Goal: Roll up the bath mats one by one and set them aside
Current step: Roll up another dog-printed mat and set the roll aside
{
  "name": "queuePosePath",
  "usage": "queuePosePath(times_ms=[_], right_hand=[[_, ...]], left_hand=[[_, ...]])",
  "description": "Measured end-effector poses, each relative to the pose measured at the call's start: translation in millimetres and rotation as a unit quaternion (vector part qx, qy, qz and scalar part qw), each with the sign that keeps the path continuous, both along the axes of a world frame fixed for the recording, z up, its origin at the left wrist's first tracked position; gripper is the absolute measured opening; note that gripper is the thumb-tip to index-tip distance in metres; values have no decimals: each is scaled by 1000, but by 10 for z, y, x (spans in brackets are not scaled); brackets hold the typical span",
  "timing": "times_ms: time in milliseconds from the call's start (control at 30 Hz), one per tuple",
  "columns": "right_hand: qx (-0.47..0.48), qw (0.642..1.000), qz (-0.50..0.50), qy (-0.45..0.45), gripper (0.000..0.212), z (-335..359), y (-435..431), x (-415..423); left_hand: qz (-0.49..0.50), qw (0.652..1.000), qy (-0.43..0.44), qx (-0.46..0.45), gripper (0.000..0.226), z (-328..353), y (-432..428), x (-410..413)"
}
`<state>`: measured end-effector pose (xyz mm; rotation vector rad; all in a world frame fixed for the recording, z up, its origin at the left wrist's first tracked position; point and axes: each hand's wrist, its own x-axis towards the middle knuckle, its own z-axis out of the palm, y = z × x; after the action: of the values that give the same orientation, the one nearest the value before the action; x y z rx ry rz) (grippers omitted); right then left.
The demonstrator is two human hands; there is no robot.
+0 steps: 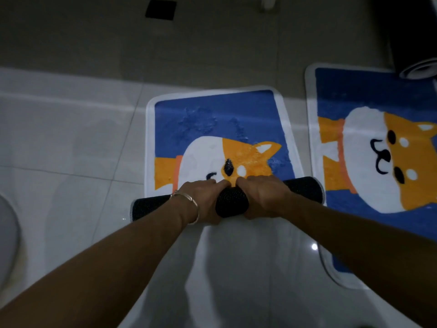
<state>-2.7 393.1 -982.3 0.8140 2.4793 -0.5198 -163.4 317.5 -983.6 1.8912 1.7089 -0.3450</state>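
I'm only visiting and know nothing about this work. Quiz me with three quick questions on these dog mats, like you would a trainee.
1. True or false: the left hand and the right hand both have a grip on the partly rolled middle mat.
2. Which wrist wears the bracelet? A) left B) right
3. Fill in: the right-side mat lies ____ on the floor, not rolled.

Key: 1 true; 2 A; 3 flat.

Person, two arms entering from the lower frame corners: forearms bare to the wrists. Worn item: thin silver-coloured bangle [186,197], two slim bands, at the wrist of the left hand [203,202], lower centre. The right hand [262,197] is bare.
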Motion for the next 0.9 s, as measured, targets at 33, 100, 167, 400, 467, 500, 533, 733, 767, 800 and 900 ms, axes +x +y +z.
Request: queuePosePath(times_ms=[33, 100, 167, 400, 467, 500, 533, 733, 767, 800, 900], right_hand=[[-46, 998, -6, -51, 61, 40, 63, -59], [-85, 993, -3, -84, 62, 97, 143, -149], [-78, 995, 5, -59, 69, 84, 97, -152], [96, 995, 20, 9, 83, -77, -118, 1], [30, 999, -1, -14, 76, -41, -8, -76], [-15, 1000, -15, -23, 73, -26, 81, -125], [-55, 998, -26, -24, 69, -4, 165, -162], [17, 1000, 5, 14, 89, -20, 130, -143], [46, 999, 13, 23, 93, -34, 84, -106], [69, 997, 14, 29, 95, -45, 49, -73], [89, 996, 0, 30, 78, -35, -10, -43]], left_hand=[[-2, 999, 12, 32, 78, -18, -50, 6], [-8, 996, 41, 77, 78, -64, -137, 41], [0, 996, 47, 77, 64, -89, -151, 64], [30, 999, -33, -1, 61, 10, 57, -44], [8, 998, -1, 63, 78, -3, -23, -25], [-12, 995, 38, 96, 87, -25, -66, -15], [-26, 990, 75, 119, 94, -47, -100, -2], [-17, 992, 99, 73, 85, -26, 92, 2], [-21, 995, 78, 52, 82, 9, 175, -26], [-27, 998, 57, 29, 79, 40, 244, -60], [-28, 999, 18, -42, 75, 78, 320, -96]])
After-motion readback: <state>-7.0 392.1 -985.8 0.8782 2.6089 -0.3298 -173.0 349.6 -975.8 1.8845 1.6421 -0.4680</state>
